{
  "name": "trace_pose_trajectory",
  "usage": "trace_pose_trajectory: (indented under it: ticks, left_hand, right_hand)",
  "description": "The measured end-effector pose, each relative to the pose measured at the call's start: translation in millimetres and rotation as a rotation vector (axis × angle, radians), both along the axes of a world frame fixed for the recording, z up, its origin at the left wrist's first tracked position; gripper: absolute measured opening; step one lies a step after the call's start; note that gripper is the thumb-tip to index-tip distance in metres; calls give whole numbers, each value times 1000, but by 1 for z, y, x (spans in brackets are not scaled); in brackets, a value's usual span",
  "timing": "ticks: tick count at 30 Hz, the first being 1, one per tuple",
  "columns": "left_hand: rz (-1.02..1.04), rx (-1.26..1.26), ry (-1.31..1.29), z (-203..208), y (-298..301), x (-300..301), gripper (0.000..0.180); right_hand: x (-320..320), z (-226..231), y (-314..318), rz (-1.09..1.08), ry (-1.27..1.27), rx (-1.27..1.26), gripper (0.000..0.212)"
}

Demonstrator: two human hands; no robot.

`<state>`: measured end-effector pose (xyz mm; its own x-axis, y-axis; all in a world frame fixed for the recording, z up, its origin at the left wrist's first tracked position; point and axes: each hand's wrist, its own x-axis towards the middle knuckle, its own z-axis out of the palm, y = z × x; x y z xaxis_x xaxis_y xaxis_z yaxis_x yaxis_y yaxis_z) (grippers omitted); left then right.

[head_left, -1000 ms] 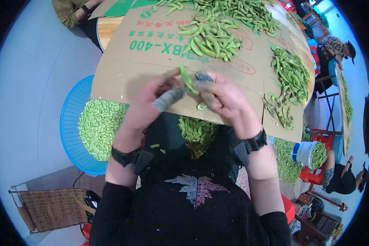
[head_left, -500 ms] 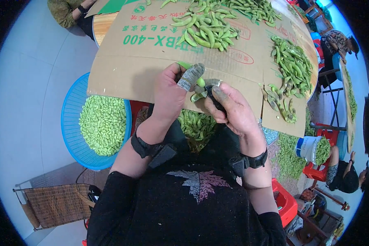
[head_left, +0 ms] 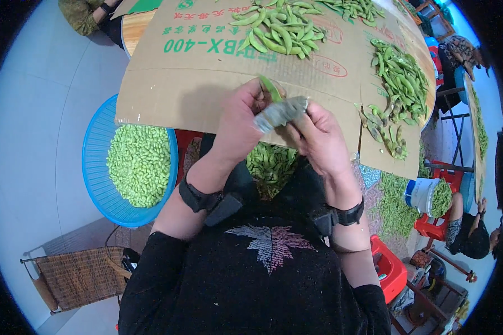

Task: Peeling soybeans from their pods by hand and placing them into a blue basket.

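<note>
My left hand [head_left: 236, 123] is closed around a green bean pod [head_left: 270, 89] held over the near edge of the cardboard. Its thumb wears a grey cloth finger cover [head_left: 280, 115], blurred by motion and stretched toward the other hand. Against that thumb, my right hand [head_left: 325, 139] has its fingers bent in a pinch; what lies in them is hidden. Ahead of both hands lies a pile of green pods [head_left: 282, 33]. A second pile of pods [head_left: 399, 81], some of them browned, is at the right.
Left of my legs stands a blue basket [head_left: 90, 167] with shelled beans [head_left: 140, 164]. Empty-looking pods [head_left: 271, 164] lie below the cardboard [head_left: 167, 100], between my legs. Red stools [head_left: 390, 273], a white bucket [head_left: 422, 195] and other people sit to the right; a woven chair [head_left: 84, 276] is lower left.
The covered left thumb has swung right and down over to my right fingers. My right hand has turned inward, hiding the black band and the pod piece seen there before.
</note>
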<state>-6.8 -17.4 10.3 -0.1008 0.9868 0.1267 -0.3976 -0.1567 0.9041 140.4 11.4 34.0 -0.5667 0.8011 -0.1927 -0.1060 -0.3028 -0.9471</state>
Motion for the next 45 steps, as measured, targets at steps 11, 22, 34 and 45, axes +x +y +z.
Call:
trace_pose_trajectory:
  ticks: [11, 22, 34, 45]
  left_hand:
    - [271, 19, 478, 8, -10, -17, 34]
    - [262, 516, 1107, 4, -18, -34, 42]
    - [443, 274, 785, 0, 8, -20, 27]
    - [155, -3, -376, -15, 21, -53, 20]
  right_hand:
    - [-7, 8, 20, -129, -358, 527, 26]
    - [-34, 7, 17, -176, -433, 549, 18]
    - [-64, 14, 13, -367, 181, -209, 8]
    - [-12, 53, 31, 650, -637, 562, 22]
